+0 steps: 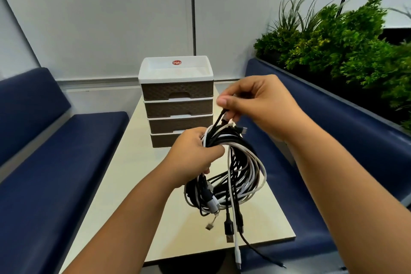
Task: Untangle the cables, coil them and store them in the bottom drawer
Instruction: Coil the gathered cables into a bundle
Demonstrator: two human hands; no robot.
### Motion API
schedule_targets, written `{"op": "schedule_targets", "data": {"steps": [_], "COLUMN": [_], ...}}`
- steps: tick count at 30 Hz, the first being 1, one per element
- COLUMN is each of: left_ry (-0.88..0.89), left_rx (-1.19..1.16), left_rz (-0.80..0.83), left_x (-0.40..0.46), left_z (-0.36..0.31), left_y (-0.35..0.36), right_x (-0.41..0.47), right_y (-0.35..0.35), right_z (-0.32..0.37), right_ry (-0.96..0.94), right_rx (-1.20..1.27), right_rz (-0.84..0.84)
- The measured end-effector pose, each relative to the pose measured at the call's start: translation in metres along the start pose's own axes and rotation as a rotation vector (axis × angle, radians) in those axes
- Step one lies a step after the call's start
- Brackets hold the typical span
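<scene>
A tangled bundle of black and white cables hangs in the air above the table. My left hand grips the bundle at its top, fingers curled round the strands. Up and to the right, my right hand pinches a black cable end that leads down into the bundle. Several plugs dangle from the bundle's lower end, near the table's front edge. Behind the hands stands a small drawer unit with brown fronts. Its bottom drawer is closed and partly hidden by my left hand.
The beige table is narrow, with dark blue benches on the left and on the right. Green plants fill a planter behind the right bench. A white wall stands behind the drawer unit.
</scene>
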State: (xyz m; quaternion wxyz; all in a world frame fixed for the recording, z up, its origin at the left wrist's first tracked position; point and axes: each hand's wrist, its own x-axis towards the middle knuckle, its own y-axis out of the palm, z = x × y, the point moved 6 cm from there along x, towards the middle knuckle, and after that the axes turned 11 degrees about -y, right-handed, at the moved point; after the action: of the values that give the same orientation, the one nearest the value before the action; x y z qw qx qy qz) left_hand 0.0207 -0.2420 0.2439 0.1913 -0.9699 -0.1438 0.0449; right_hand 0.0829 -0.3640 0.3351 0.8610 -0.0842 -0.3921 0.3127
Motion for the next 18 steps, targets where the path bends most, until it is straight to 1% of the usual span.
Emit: {"op": "schedule_targets", "data": {"steps": [2,4,6,8,13,14,16,18], "left_ry": [0.016,0.024,0.037,0.047,0.113,0.101,0.049,0.009], "left_rx": [-0.023,-0.073,-0.149,-0.226,-0.290,-0.301,-0.299,-0.303], "left_rz": [0.005,0.018,0.037,0.044,0.156,0.156,0.121,0.053], "left_x": [-0.004,-0.006,-0.008,-0.007,-0.004,-0.002,0.002,0.008], "left_z": [-0.002,-0.003,-0.002,-0.002,-0.006,-0.006,-0.005,-0.004], "left_y": [0.000,0.001,0.002,0.000,0.005,0.007,0.008,0.004], "right_x": [-0.001,-0.004,-0.010,-0.017,-0.037,-0.040,-0.049,-0.071], "right_y": [-0.009,-0.011,-0.011,-0.009,0.009,0.009,0.002,-0.008], "right_z": [-0.008,-0.018,-0.033,-0.049,-0.076,-0.079,-0.088,-0.099], "right_ry": [0.005,0.013,0.072,0.140,0.297,0.324,0.380,0.481], "right_rx": [0.103,0.115,0.161,0.258,0.471,0.469,0.390,0.293], "right_rz": [-0.076,-0.091,-0.111,-0.139,-0.230,-0.249,-0.310,-0.460]}}
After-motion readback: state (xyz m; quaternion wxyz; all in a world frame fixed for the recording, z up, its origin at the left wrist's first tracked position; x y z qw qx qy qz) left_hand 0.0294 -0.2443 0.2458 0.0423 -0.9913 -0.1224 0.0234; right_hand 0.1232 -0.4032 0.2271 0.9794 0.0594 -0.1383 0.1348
